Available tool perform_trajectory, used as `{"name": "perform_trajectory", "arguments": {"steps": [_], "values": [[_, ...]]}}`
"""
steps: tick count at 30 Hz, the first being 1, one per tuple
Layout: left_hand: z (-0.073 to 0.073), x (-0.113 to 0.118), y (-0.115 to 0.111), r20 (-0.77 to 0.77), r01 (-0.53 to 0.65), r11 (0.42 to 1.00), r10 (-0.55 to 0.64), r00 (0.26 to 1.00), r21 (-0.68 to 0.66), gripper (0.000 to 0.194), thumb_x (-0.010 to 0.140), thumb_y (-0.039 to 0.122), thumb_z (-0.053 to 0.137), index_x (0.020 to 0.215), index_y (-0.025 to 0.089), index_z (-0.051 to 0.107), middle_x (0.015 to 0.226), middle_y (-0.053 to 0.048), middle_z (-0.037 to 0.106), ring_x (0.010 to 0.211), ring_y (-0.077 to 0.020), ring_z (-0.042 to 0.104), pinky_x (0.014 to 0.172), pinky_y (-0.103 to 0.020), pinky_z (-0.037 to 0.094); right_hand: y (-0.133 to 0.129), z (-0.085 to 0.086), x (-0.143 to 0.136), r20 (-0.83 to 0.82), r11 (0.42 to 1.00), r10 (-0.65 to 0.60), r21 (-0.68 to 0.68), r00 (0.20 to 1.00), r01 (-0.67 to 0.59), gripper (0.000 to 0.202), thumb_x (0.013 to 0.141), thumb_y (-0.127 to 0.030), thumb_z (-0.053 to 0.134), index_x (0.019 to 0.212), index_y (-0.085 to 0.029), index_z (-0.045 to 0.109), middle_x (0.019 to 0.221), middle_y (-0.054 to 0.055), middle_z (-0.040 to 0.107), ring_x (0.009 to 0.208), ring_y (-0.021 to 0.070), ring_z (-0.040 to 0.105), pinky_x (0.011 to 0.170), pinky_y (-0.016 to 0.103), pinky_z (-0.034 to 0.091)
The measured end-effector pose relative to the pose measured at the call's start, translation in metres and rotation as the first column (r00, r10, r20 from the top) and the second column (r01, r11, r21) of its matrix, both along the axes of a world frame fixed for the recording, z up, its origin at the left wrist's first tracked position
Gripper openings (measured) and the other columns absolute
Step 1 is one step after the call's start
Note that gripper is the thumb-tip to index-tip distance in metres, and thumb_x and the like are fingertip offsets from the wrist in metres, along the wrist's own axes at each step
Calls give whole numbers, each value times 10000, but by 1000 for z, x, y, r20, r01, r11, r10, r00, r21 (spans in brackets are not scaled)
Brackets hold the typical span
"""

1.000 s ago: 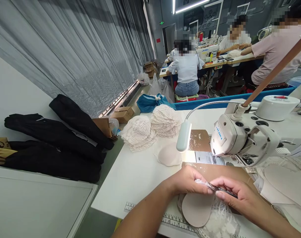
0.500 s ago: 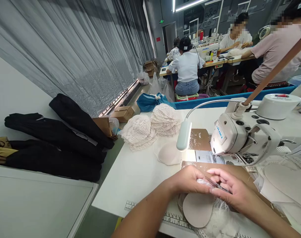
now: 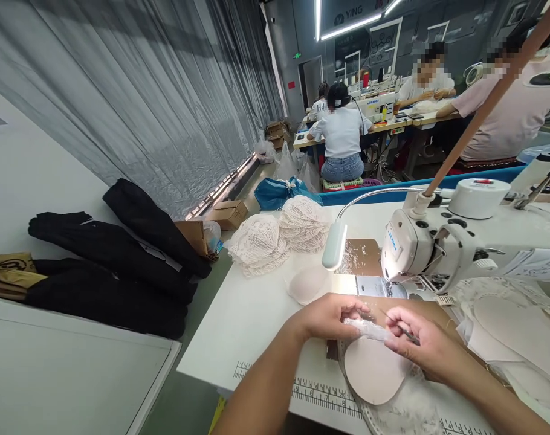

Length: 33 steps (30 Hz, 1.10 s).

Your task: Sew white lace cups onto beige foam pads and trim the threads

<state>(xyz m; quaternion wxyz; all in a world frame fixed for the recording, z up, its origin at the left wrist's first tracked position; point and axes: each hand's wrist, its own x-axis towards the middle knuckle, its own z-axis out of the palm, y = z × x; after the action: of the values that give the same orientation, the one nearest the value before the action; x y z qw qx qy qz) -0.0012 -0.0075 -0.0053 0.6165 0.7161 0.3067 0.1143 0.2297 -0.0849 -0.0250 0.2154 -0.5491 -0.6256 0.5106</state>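
My left hand (image 3: 333,315) is closed on the gathered white edge of a lace piece (image 3: 370,329), pinching it between thumb and fingers. My right hand (image 3: 413,335) holds slim metal tweezers (image 3: 407,333), and its thumb touches the right end of that edge. Below both hands hangs a smooth, pale round cup (image 3: 375,371) attached to the lace, over the table's front edge. The sewing machine (image 3: 399,244) stands just beyond my right hand. Another pale cup (image 3: 309,284) lies on the table past my left hand.
Two stacks of white lace cups (image 3: 259,241) stand at the table's back left. A small lamp (image 3: 335,244) on a bent neck hangs beside the machine head. More pale cut pieces (image 3: 506,320) lie at right. Several co-workers sit behind, one in a white shirt (image 3: 342,133).
My hands have drawn slightly apart, and the white edge between them shows more. The tweezers' tips have come away from my left hand. The view has shifted a little.
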Motion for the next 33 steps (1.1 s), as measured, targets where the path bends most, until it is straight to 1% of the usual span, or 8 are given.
{"name": "perform_trajectory", "arguments": {"steps": [2,7,10,13,17,23,28,33], "values": [[3,4,-6,19,-18,999,17,1000,33,548,711,223,698,1246,147,604,897,-29,608,739,-137,531,644,-220,419,3,-2,-3,-1,997,18,75,1000,-18,324,868,-535,507,970,-229,523,721,-31,466,686,171,460,600,277,363],[29,-8,-20,-23,-172,963,181,983,209,443,758,292,700,1179,165,646,984,-58,627,814,-162,550,717,-246,439,-2,3,-3,63,983,68,167,996,-77,369,923,-514,427,727,-213,514,703,-18,448,681,170,438,611,282,325],[36,-24,-27,-124,-262,959,275,953,107,382,746,450,741,965,140,704,822,-31,617,744,-149,536,672,-240,414,-9,6,-1,21,985,52,163,998,-55,380,930,-542,411,777,-219,541,746,-11,484,720,178,463,635,273,343],[28,-26,-34,-90,-206,962,192,977,-180,435,705,530,762,877,135,702,733,-1,568,683,-121,500,642,-230,389,-13,7,-2,-57,984,53,172,997,-42,391,925,-571,412,810,-228,561,762,-10,504,736,179,477,650,264,363],[9,-4,-45,93,-179,868,248,964,-463,495,624,562,806,818,123,683,660,29,511,578,-73,412,558,-203,305,-13,7,-5,-82,979,72,198,994,-55,398,920,-578,422,791,-233,572,734,-13,512,710,173,487,638,260,380],[-2,23,-53,223,-281,845,414,883,-455,495,633,549,809,767,85,698,661,-4,555,602,-95,443,599,-226,334,-11,7,1,-103,984,79,169,992,-61,357,903,-562,486,997,-249,629,891,24,656,826,214,598,697,276,464],[-8,19,-50,227,-313,913,374,899,-263,439,725,515,761,822,88,726,669,-7,552,629,-106,448,607,-223,342,-12,10,11,-116,990,-65,118,991,79,496,912,-629,404,1147,-240,603,912,47,686,731,214,625,636,297,484],[-8,20,-48,240,-272,935,325,915,-227,416,761,496,735,872,96,738,696,-15,551,638,-107,443,603,-221,345,-9,23,11,1,984,43,171,999,-43,406,913,-587,459,1072,-262,645,1041,42,694,975,261,614,803,319,477]]}}
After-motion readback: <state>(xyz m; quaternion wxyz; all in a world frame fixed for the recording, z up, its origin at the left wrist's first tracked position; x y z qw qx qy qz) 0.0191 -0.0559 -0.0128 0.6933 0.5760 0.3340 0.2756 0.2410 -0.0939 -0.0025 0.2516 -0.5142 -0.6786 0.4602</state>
